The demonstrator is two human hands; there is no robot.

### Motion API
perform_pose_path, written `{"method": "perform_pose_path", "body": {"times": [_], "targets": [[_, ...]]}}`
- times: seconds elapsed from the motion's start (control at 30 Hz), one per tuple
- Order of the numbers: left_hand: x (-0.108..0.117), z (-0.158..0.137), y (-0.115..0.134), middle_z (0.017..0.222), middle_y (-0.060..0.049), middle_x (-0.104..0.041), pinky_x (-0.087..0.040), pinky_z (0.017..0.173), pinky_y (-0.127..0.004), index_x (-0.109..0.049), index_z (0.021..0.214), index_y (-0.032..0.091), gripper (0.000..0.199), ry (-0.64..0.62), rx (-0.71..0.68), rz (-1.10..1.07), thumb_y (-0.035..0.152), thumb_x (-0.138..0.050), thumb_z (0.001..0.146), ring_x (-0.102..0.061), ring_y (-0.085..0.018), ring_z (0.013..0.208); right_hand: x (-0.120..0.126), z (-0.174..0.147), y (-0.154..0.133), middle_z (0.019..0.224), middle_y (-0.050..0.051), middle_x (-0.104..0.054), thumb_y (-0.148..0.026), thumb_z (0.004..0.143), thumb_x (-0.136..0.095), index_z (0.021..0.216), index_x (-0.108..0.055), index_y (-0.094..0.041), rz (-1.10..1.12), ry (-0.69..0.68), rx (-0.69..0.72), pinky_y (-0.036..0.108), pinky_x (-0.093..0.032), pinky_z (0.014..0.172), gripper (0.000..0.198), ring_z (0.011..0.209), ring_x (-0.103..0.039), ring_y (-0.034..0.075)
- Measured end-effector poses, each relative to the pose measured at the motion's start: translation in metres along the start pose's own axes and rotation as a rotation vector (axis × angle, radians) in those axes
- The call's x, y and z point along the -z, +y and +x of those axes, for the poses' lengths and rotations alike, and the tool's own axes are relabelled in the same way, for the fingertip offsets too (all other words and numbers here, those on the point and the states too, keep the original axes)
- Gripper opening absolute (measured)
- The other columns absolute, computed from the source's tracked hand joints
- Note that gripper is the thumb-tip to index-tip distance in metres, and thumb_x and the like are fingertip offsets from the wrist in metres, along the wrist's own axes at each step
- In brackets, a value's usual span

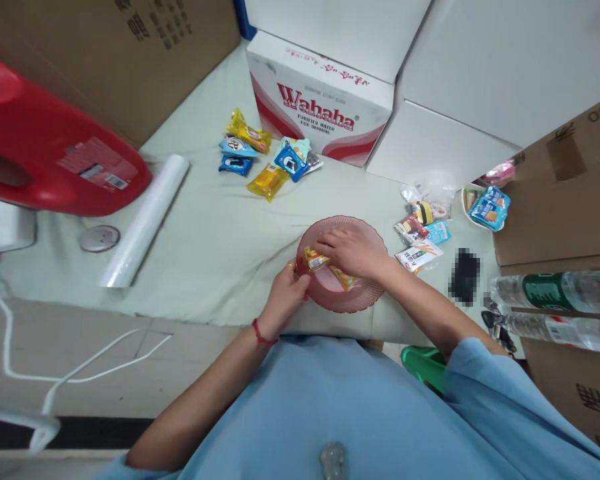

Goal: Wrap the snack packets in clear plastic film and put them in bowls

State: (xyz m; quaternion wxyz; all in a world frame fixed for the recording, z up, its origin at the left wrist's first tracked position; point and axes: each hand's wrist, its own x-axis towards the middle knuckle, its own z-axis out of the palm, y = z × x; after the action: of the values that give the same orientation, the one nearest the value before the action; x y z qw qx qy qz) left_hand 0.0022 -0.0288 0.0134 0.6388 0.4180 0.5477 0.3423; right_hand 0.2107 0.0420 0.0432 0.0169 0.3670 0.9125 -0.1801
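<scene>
"What's to your left?"
"A red jug (80, 157), then a white roll (147, 220) on the surface (215, 260)."
"And your hands?"
"My left hand (287, 297) grips the pink plate (325, 297) by its rim, thumb and fingers closed. Yellow packets (317, 261) lie in the plate; my right hand (349, 252) is over them, fingers bent, and I can't tell whether it grips one."
"Farther right?"
"Snack packets (420, 255) and two bottles (555, 292)."

Head-worn view, facing forward and down, close above the cloth-covered table (220, 253)
</scene>
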Motion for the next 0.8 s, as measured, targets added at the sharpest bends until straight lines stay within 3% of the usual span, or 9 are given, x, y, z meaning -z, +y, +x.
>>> {"method": "perform_pose_path", "body": {"times": [0.17, 0.23, 0.3, 0.37, 0.43, 0.53, 0.6, 0.67, 0.8], "targets": [[0.005, 0.000, -0.003, 0.067, 0.002, -0.064, -0.038, 0.046, -0.024, -0.064, 0.121, 0.016, 0.043, 0.040, -0.025, 0.061, 0.043, -0.069, 0.088, -0.055, -0.014, 0.051, -0.016, 0.008, 0.005, 0.166, 0.014, -0.047, -0.013, 0.095, -0.063, 0.158, -0.050, -0.019, 0.081, -0.069, 0.033, 0.052, -0.025, 0.132, 0.065, 0.159, -0.033, 0.029], [0.007, -0.001, -0.004, 0.080, -0.002, -0.070, -0.038, 0.046, -0.024, -0.062, 0.127, 0.015, 0.055, 0.029, -0.027, 0.080, 0.054, -0.069, 0.089, -0.055, -0.013, 0.052, -0.007, -0.001, 0.005, 0.166, 0.015, -0.047, -0.019, 0.093, -0.068, 0.158, -0.051, -0.018, 0.138, -0.002, 0.065, 0.054, -0.027, 0.131, 0.067, 0.159, -0.034, 0.031], [0.010, -0.001, -0.007, 0.100, -0.007, -0.073, -0.040, 0.046, -0.024, -0.058, 0.133, 0.015, 0.066, 0.032, -0.021, 0.085, 0.063, -0.069, 0.089, -0.054, -0.010, 0.052, 0.006, -0.020, 0.005, 0.162, 0.014, -0.052, -0.026, 0.099, -0.063, 0.154, -0.055, -0.020, 0.201, 0.170, 0.016, 0.053, -0.033, 0.129, 0.056, 0.154, -0.042, 0.029], [0.013, -0.002, -0.013, 0.120, -0.012, -0.069, -0.042, 0.046, -0.024, -0.056, 0.135, 0.016, 0.073, 0.073, -0.034, 0.065, 0.068, -0.070, 0.086, -0.055, -0.008, 0.055, 0.015, -0.050, 0.007, 0.153, 0.013, -0.061, -0.033, 0.105, -0.055, 0.146, -0.062, -0.024, 0.239, 0.418, -0.181, 0.051, -0.043, 0.122, 0.044, 0.145, -0.052, 0.027], [0.017, -0.002, -0.021, 0.126, -0.014, -0.066, -0.046, 0.047, -0.025, -0.057, 0.132, 0.017, 0.073, 0.117, -0.061, 0.021, 0.072, -0.070, 0.085, -0.060, -0.011, 0.064, 0.014, -0.090, 0.015, 0.141, 0.013, -0.068, -0.043, 0.106, -0.050, 0.135, -0.069, -0.025, 0.239, 0.692, -0.499, 0.048, -0.054, 0.109, 0.039, 0.133, -0.061, 0.027], [0.025, -0.003, -0.033, 0.104, -0.008, -0.069, -0.050, 0.052, -0.027, -0.058, 0.125, 0.017, 0.066, 0.116, -0.069, -0.022, 0.073, -0.064, 0.089, -0.064, -0.017, 0.072, -0.009, -0.158, 0.033, 0.121, 0.016, -0.074, -0.056, 0.103, -0.049, 0.120, -0.073, -0.018, 0.212, 0.985, -1.012, 0.044, -0.060, 0.091, 0.048, 0.112, -0.069, 0.029], [0.029, -0.002, -0.039, 0.087, -0.002, -0.066, -0.051, 0.055, -0.029, -0.058, 0.121, 0.018, 0.059, 0.094, -0.053, 0.003, 0.070, -0.060, 0.093, -0.062, -0.017, 0.067, -0.033, -0.196, 0.045, 0.105, 0.016, -0.076, -0.064, 0.098, -0.052, 0.115, -0.074, -0.014, 0.244, 0.983, -1.281, 0.044, -0.059, 0.085, 0.057, 0.098, -0.071, 0.030], [0.031, -0.001, -0.040, 0.079, 0.001, -0.064, -0.051, 0.057, -0.030, -0.058, 0.118, 0.019, 0.053, 0.079, -0.039, 0.051, 0.066, -0.059, 0.094, -0.059, -0.016, 0.060, -0.055, -0.219, 0.053, 0.094, 0.017, -0.077, -0.069, 0.093, -0.056, 0.113, -0.073, -0.011, 0.314, 0.914, -1.449, 0.043, -0.058, 0.081, 0.064, 0.090, -0.071, 0.031], [0.026, 0.000, -0.037, 0.074, 0.003, -0.063, -0.047, 0.057, -0.030, -0.059, 0.112, 0.020, 0.045, 0.091, -0.050, 0.129, 0.060, -0.058, 0.093, -0.057, -0.016, 0.056, -0.074, -0.218, 0.061, 0.090, 0.016, -0.076, -0.074, 0.090, -0.056, 0.116, -0.071, -0.010, 0.405, 0.855, -1.548, 0.040, -0.056, 0.078, 0.071, 0.086, -0.071, 0.030]]}}
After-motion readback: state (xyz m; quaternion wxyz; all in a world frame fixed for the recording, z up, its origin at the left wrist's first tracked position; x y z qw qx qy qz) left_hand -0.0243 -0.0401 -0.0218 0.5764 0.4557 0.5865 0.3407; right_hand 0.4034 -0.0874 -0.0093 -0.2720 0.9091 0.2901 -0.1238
